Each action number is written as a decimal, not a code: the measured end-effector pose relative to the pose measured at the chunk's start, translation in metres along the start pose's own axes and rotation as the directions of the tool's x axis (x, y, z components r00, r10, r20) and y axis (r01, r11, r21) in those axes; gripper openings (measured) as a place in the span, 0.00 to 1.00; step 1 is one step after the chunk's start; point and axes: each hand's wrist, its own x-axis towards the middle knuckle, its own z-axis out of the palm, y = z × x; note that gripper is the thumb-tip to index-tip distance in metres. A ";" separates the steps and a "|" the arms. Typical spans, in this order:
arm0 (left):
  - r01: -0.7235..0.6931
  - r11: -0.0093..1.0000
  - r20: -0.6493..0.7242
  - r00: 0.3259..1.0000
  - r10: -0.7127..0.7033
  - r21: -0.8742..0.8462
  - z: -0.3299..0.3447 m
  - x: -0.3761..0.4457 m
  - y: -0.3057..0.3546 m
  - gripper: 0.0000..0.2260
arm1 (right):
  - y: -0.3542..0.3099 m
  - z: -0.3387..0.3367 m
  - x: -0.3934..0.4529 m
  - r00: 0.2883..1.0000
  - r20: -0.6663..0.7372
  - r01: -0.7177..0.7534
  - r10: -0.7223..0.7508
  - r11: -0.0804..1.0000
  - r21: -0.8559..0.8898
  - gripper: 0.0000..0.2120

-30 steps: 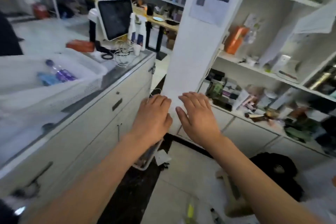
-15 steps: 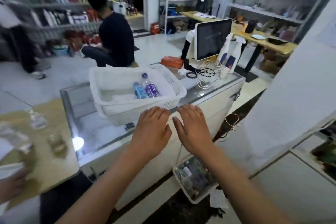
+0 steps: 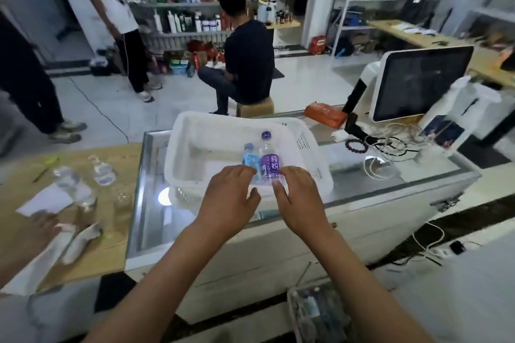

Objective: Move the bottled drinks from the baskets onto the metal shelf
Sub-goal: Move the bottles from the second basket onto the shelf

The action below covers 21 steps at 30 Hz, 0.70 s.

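On the glass-topped white counter stands a white perforated plastic basket, and two small bottled drinks lie side by side on its floor: a clear bottle with a purple label and purple cap and, touching its left side, a clear bottle with a light blue label and blue cap. Both hands hover over the basket's near rim, palms down. The left hand is released, fingers gently bent, its fingertips just short of the blue bottle's base. The right hand is also released, its grip on nothing, fingers loosely extended beside the purple bottle's base; whether a fingertip touches the bottle cannot be told. Right of the basket sit a white-framed dark screen on a stand, a tangle of white and black cables and an orange packet. Left of the glass top, clear empty bottles lie on a wooden surface.
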 end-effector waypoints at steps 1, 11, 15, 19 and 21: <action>0.031 0.999 0.012 0.999 -0.031 -0.012 0.003 0.010 -0.007 0.18 | 0.003 0.005 0.012 1.000 0.018 -0.020 0.019 1.000 0.021 0.14; 0.373 0.892 0.284 0.911 -0.299 -0.255 0.048 0.119 -0.057 0.25 | 0.031 0.056 0.109 0.914 0.196 -0.372 0.355 0.927 0.055 0.16; 0.617 0.768 0.551 0.707 -0.444 -0.173 0.070 0.157 -0.074 0.23 | 0.048 0.075 0.135 0.807 0.277 -0.549 0.522 0.836 0.025 0.20; 0.667 0.743 0.656 0.586 -0.475 -0.058 0.092 0.175 -0.087 0.14 | 0.059 0.091 0.147 0.731 0.328 -0.653 0.598 0.753 0.080 0.20; 0.686 0.725 0.667 0.571 -0.478 -0.068 0.101 0.183 -0.091 0.10 | 0.064 0.097 0.151 0.716 0.320 -0.677 0.620 0.729 0.104 0.20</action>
